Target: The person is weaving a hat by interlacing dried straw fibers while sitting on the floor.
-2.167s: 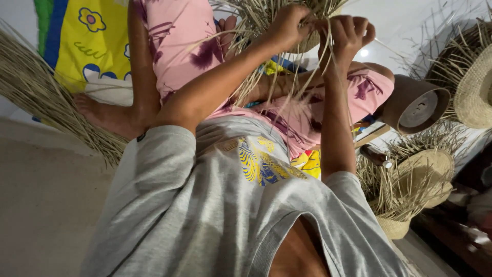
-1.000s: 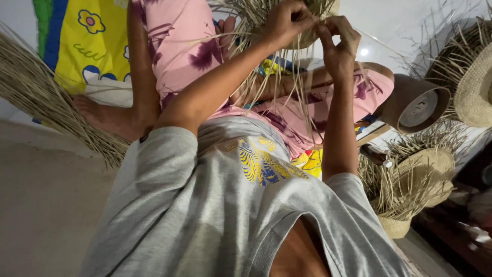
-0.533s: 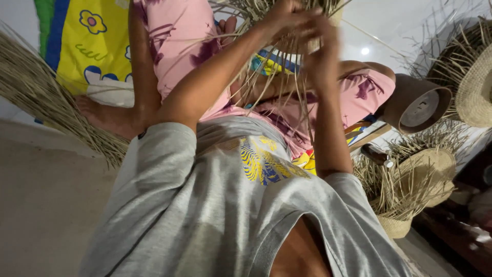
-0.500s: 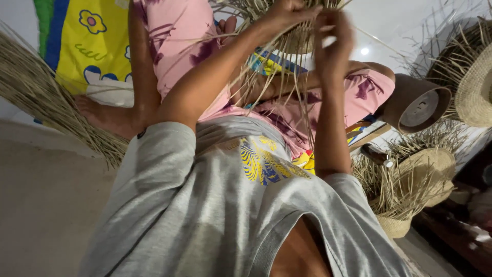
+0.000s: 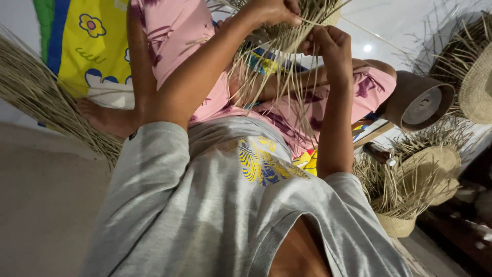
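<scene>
A partly woven straw piece [image 5: 294, 33] with several long loose strands hanging down is held up in front of my chest. My left hand [image 5: 271, 10] is at the top of the view, closed over the woven part from the left. My right hand [image 5: 330, 43] sits just right of it, its fingertips pinching thin straw strands at the weave's edge. Both forearms reach out from my grey T-shirt [image 5: 215, 205]. A pink patterned garment [image 5: 184, 31] covers the legs beneath the work. The upper part of the woven piece is cut off by the frame.
A brown wooden hat block [image 5: 417, 100] lies at the right. Unfinished straw hats with loose fringes [image 5: 410, 190] stand below it, another [image 5: 476, 77] at the far right. A bundle of straw [image 5: 46, 102] and a yellow-blue flowered cloth [image 5: 92, 46] are at the left.
My right hand has shifted slightly down and left along the weave's edge, working the strands. My left hand has kept its hold on the woven piece.
</scene>
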